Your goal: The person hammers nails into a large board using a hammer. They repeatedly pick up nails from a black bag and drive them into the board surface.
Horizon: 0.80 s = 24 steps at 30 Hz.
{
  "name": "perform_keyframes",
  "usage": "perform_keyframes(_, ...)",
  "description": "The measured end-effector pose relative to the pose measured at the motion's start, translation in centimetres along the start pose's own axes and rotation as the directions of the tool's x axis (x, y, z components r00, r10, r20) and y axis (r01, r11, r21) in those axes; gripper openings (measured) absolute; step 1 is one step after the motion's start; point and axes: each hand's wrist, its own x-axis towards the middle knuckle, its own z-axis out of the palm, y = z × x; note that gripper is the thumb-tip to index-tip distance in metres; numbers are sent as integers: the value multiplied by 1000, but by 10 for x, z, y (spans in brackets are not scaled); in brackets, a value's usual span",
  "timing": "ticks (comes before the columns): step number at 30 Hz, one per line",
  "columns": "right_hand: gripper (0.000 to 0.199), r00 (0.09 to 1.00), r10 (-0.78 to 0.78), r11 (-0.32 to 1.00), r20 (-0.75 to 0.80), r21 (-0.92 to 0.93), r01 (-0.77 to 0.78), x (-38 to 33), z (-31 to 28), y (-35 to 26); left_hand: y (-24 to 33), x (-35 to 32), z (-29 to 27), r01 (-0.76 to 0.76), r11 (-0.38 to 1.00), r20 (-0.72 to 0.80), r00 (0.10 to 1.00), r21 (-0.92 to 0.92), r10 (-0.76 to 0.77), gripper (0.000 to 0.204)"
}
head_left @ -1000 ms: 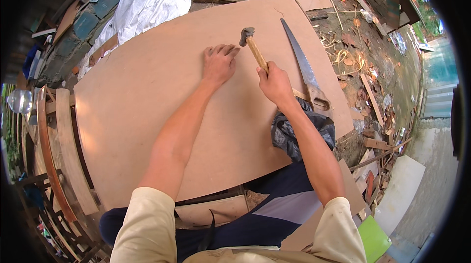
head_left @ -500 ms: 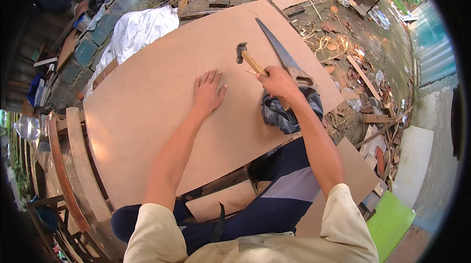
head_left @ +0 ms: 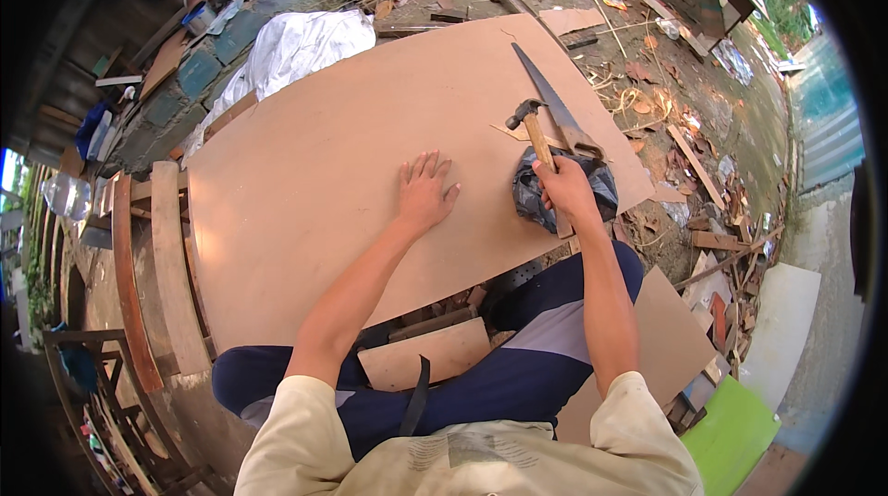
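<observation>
My right hand (head_left: 566,189) is wrapped round the wooden handle of a claw hammer (head_left: 536,134), its dark head pointing away from me. Beneath it sits a black plastic bag (head_left: 527,198) near the right edge of a large brown board (head_left: 324,172). Palm down with fingers spread, my left hand (head_left: 428,191) lies on the middle of that board. A handsaw (head_left: 548,94) rests on the board just beyond the bag, its blade running away from me. Partly hidden behind the hammer is a thin pale strip of wood (head_left: 509,132).
A white sack (head_left: 305,48) lies past the board's far left edge. Wooden slats (head_left: 166,265) stand to the left, beside a clear plastic jug (head_left: 67,195). Scrap wood and leaves litter the ground on the right, near a green panel (head_left: 735,436). A wood piece (head_left: 425,355) lies by my legs.
My right hand has drawn the hammer back toward me and over the bag, its head now more upright in view. The left hand stays flat on the board. The whole view has shifted slightly.
</observation>
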Motion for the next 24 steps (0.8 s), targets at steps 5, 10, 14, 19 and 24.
perform_keyframes(5, 39, 999, -13, 997, 40, -79, 16, 4, 2, -2, -1, 24, 2, 49, 999, 42, 998, -21, -49, 61)
perform_keyframes(10, 39, 999, -28, 991, 33, -127, 32, 11, -2, -22, -19, 85, 8, 20, 999, -32, 999, 46, -18, 54)
perform_keyframes(14, 41, 998, -70, 975, -7, -212, 67, 38, -4, -9, -25, 148, 3, 105, 994, -9, 994, 1, -105, 42)
perform_keyframes(19, 42, 985, -160, 947, -60, -292, 136, 44, -9, -12, -38, 206, 1, 101, 994, -44, 994, -36, -102, 26)
perform_keyframes(24, 41, 997, -75, 963, -14, -260, 69, 43, -16, -30, -42, 229, -3, 70, 997, 23, 997, 19, -70, 23)
